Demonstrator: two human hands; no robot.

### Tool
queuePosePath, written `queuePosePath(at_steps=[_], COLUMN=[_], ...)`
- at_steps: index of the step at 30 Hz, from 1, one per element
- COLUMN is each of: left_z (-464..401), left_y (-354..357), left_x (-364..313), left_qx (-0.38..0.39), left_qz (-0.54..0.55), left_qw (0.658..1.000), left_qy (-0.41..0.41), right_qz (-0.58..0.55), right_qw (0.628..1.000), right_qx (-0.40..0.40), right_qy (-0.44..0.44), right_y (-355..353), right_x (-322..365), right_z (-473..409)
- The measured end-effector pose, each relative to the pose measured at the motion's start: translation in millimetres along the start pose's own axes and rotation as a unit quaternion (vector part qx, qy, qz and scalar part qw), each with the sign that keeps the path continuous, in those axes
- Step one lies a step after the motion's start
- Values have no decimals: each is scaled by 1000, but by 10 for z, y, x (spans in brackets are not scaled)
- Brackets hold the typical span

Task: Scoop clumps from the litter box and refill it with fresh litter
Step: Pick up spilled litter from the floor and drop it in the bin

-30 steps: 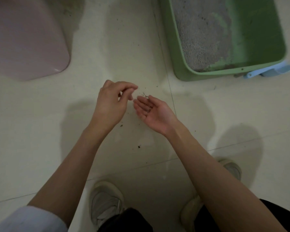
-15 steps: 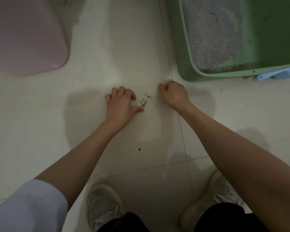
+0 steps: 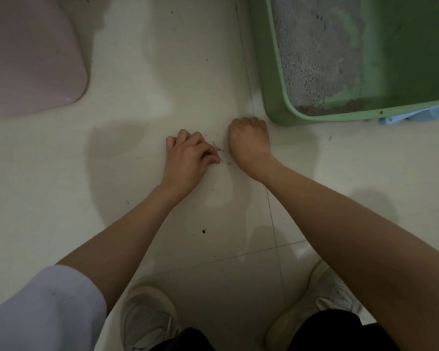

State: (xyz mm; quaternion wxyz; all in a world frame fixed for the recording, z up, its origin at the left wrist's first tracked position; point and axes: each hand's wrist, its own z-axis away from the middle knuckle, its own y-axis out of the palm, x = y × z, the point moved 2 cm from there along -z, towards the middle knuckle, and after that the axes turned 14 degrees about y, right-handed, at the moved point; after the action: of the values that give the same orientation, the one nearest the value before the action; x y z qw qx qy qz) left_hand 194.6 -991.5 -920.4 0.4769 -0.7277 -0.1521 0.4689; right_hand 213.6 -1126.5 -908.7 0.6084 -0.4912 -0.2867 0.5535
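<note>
Both hands are on the floor: left hand [image 3: 192, 154] pinches at spilled grains [image 3: 218, 149], right hand [image 3: 249, 140] curled, contents hidden. Just beside, the box [image 3: 271, 92] holds thin litter [image 3: 314, 54]; refilling seems still ahead.

Location type: domestic interior, a floor area in a home where a pet's toilet is kept. Supporting evidence: the floor [image 3: 162, 79] is laid with large pale glossy tiles separated by thin grout lines, typical of a household room. A green litter box [image 3: 271, 79] stands directly on the tiles at upper right, partly filled with grey litter [image 3: 312, 54]. A blue plastic part [image 3: 421, 115] touches its near wall. A pink bin [image 3: 28, 59] stands at upper left. Loose grains [image 3: 217, 148] lie scattered on the tiles.
</note>
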Motion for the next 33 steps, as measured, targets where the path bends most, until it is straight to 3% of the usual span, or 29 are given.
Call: queuePosePath(at_steps=[4,6,7,8,10,12,14,16,18,22,27,30,33], left_z=[-58,-62,-47,-27,19,48,43,-4,-80,-216,-124,-40,10], left_y=[9,-13,-30,-56,-158,-334,-571,-881,-1260,-2146,-3261,-3649,-3795], left_x=[-26,-36,-32,-26,-20,-44,-111,-207,-327,-599,-471,-189,54], left_qx=[38,64,73,67,11,-59,-102,-128,-167,-248,-399,-410,-367], left_qz=[-48,-54,-47,-29,62,194,274,306,313,277,77,-29,-100], left_qw=[998,996,996,997,995,967,935,920,916,923,912,904,914], left_qy=[32,34,20,-2,-76,-156,-201,-209,-186,-96,-59,-113,-143], right_qz=[-11,-159,-266,-388,-635,-753,-790,-818,-830,-844,-843,-809,-754], right_qw=[1000,986,958,906,719,542,445,393,388,414,400,434,476], right_qx=[-20,23,70,113,213,319,377,383,370,333,358,387,441], right_qy=[-5,33,81,123,188,195,188,173,154,73,-34,-80,-101], right_y=[-51,-119,-175,-246,-306,-345,-543,-826,-1199,-2062,-3053,-3423,-3616], right_x=[-8,-29,-51,-73,-115,-117,-90,-32,50,233,669,1077,1472], right_z=[-29,-85,-56,8,113,224,313,339,365,420,581,661,722])
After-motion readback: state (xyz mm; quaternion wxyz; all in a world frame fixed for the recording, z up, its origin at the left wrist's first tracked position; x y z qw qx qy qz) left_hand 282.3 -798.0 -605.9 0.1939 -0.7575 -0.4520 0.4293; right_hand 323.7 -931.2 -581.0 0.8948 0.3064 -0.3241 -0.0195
